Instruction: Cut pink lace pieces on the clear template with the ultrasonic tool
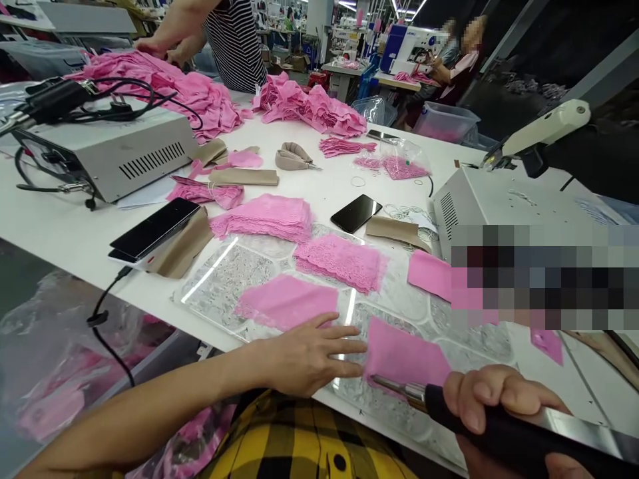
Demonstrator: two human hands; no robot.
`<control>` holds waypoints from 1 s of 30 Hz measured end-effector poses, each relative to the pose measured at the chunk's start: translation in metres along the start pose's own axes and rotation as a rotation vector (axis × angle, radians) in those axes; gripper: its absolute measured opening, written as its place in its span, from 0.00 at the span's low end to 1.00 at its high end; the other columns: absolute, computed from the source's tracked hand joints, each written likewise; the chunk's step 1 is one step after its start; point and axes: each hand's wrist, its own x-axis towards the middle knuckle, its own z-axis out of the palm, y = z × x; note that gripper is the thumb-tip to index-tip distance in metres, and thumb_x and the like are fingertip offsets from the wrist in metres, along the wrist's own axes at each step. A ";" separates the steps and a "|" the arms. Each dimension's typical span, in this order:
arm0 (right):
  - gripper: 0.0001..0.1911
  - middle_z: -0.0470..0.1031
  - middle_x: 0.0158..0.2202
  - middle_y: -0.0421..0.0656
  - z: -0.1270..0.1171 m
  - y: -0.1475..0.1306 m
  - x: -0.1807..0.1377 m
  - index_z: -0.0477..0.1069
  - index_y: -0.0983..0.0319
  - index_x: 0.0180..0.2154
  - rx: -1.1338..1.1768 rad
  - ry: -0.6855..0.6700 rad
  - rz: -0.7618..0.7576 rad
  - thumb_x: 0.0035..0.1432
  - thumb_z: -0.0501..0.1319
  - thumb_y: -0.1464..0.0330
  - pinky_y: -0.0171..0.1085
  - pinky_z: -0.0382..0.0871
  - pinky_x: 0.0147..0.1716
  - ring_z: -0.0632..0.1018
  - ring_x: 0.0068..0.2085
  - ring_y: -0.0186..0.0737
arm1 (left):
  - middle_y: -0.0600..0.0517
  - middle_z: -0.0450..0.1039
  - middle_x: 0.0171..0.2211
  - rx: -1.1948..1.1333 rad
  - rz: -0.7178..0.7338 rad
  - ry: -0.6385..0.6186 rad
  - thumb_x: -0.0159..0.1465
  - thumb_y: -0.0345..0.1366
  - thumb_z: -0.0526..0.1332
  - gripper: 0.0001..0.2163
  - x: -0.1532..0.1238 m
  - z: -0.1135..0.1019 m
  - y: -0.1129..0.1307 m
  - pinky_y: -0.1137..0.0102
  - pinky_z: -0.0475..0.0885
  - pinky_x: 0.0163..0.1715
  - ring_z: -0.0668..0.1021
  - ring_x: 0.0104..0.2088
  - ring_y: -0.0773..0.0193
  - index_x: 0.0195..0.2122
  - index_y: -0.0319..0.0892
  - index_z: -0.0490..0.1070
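Observation:
My left hand (314, 356) lies with its fingers spread on the clear, marble-patterned mat (219, 276). Its fingertips come close to the left edge of a pink fabric piece (404, 352). Wrapped in my right hand (499, 406) is a thick handheld tool (449, 409) with a black grip and a narrow metal tip. That tip is at the lower edge of the same piece. Above my left hand lies another pink piece (289, 301) with a lacy edge. Behind it are a stack of lacy pink pieces (342, 261) and a second pink stack (267, 216).
Grey vented boxes stand left (140, 156) and right (479, 199), the left one with black cables. Phones (356, 213) and brown strips (243, 176) lie between. A co-worker (234, 46) handles a pink fabric heap (164, 86) at the far side. Pixelation covers the right edge.

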 end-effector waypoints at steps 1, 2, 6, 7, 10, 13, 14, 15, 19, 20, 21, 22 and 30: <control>0.13 0.63 0.30 0.40 0.000 0.000 0.001 0.69 0.60 0.35 0.007 -0.028 0.000 0.55 0.60 0.57 0.39 0.68 0.24 0.68 0.25 0.33 | 0.49 0.68 0.60 0.004 0.016 -0.010 0.70 0.32 0.53 0.14 0.001 0.002 -0.001 0.57 0.52 0.65 0.65 0.64 0.55 0.53 0.44 0.72; 0.13 0.64 0.31 0.40 -0.001 0.000 0.002 0.69 0.60 0.35 0.013 -0.053 0.002 0.55 0.60 0.57 0.39 0.68 0.25 0.68 0.25 0.34 | 0.49 0.68 0.60 0.008 0.028 -0.018 0.70 0.32 0.53 0.14 0.001 0.003 -0.001 0.56 0.52 0.65 0.65 0.64 0.55 0.53 0.45 0.72; 0.12 0.64 0.31 0.42 -0.004 -0.001 0.004 0.70 0.61 0.36 0.029 -0.105 -0.001 0.56 0.58 0.59 0.41 0.70 0.26 0.70 0.27 0.36 | 0.48 0.67 0.61 0.029 0.022 -0.035 0.71 0.34 0.53 0.13 -0.001 0.005 0.001 0.55 0.49 0.66 0.63 0.65 0.54 0.53 0.46 0.72; 0.12 0.64 0.31 0.42 -0.005 -0.001 0.003 0.70 0.61 0.37 0.032 -0.107 -0.001 0.56 0.58 0.59 0.41 0.70 0.27 0.70 0.27 0.36 | 0.48 0.67 0.61 0.033 0.020 -0.034 0.70 0.34 0.54 0.13 -0.001 0.006 0.002 0.55 0.49 0.66 0.63 0.65 0.54 0.53 0.46 0.72; 0.12 0.64 0.32 0.42 -0.011 0.001 -0.001 0.70 0.60 0.37 0.034 -0.075 0.048 0.56 0.59 0.58 0.42 0.70 0.27 0.70 0.27 0.36 | 0.47 0.67 0.61 0.032 0.025 -0.032 0.70 0.34 0.54 0.13 -0.002 0.003 0.004 0.56 0.51 0.66 0.64 0.65 0.55 0.53 0.44 0.73; 0.13 0.64 0.31 0.41 -0.019 0.009 -0.003 0.70 0.59 0.36 0.045 -0.016 0.054 0.56 0.59 0.56 0.41 0.69 0.26 0.68 0.25 0.34 | 0.47 0.68 0.60 0.017 -0.041 0.018 0.71 0.34 0.52 0.14 -0.009 -0.009 -0.004 0.57 0.55 0.65 0.66 0.63 0.56 0.53 0.42 0.73; 0.13 0.64 0.30 0.41 -0.021 0.012 -0.003 0.70 0.59 0.36 0.051 -0.011 0.029 0.56 0.59 0.56 0.40 0.68 0.25 0.67 0.24 0.34 | 0.47 0.70 0.58 0.008 -0.079 0.048 0.72 0.33 0.51 0.14 -0.014 -0.015 -0.008 0.57 0.57 0.65 0.67 0.62 0.57 0.53 0.41 0.73; 0.14 0.65 0.30 0.40 -0.022 0.016 -0.002 0.70 0.59 0.35 0.058 -0.014 -0.001 0.56 0.59 0.55 0.39 0.67 0.24 0.66 0.23 0.33 | 0.46 0.72 0.57 -0.003 -0.114 0.077 0.72 0.33 0.51 0.15 -0.019 -0.022 -0.014 0.58 0.58 0.64 0.69 0.62 0.57 0.53 0.40 0.73; 0.15 0.65 0.29 0.40 -0.006 0.026 0.003 0.70 0.58 0.34 0.088 -0.047 -0.042 0.57 0.60 0.54 0.38 0.67 0.23 0.66 0.22 0.32 | 0.45 0.71 0.57 -0.051 -0.162 0.037 0.71 0.32 0.49 0.16 -0.040 -0.043 -0.033 0.59 0.60 0.64 0.66 0.64 0.57 0.56 0.39 0.71; 0.14 0.65 0.29 0.39 0.003 0.026 0.004 0.70 0.58 0.34 0.098 -0.051 -0.035 0.56 0.61 0.54 0.38 0.69 0.24 0.67 0.23 0.32 | 0.46 0.69 0.59 -0.055 -0.169 -0.005 0.72 0.33 0.49 0.16 -0.044 -0.044 -0.035 0.58 0.58 0.65 0.64 0.65 0.57 0.57 0.40 0.70; 0.14 0.65 0.30 0.39 0.013 0.025 0.004 0.70 0.58 0.35 0.108 -0.059 -0.026 0.56 0.61 0.55 0.38 0.70 0.26 0.67 0.24 0.32 | 0.47 0.66 0.61 -0.052 -0.177 -0.049 0.72 0.34 0.50 0.16 -0.046 -0.044 -0.037 0.56 0.56 0.66 0.61 0.66 0.57 0.57 0.41 0.69; 0.13 0.65 0.31 0.39 0.023 0.023 0.004 0.70 0.58 0.35 0.123 -0.068 -0.022 0.56 0.62 0.56 0.38 0.71 0.27 0.68 0.25 0.32 | 0.48 0.64 0.63 -0.044 -0.186 -0.083 0.72 0.36 0.50 0.16 -0.048 -0.043 -0.037 0.55 0.53 0.67 0.59 0.67 0.56 0.57 0.42 0.69; 0.10 0.65 0.33 0.40 0.065 0.024 0.009 0.70 0.59 0.39 0.146 -0.187 -0.013 0.59 0.60 0.60 0.41 0.72 0.31 0.72 0.29 0.35 | 0.49 0.62 0.64 0.050 -0.233 -0.083 0.73 0.40 0.50 0.17 -0.054 -0.032 -0.038 0.54 0.48 0.68 0.57 0.68 0.55 0.58 0.42 0.69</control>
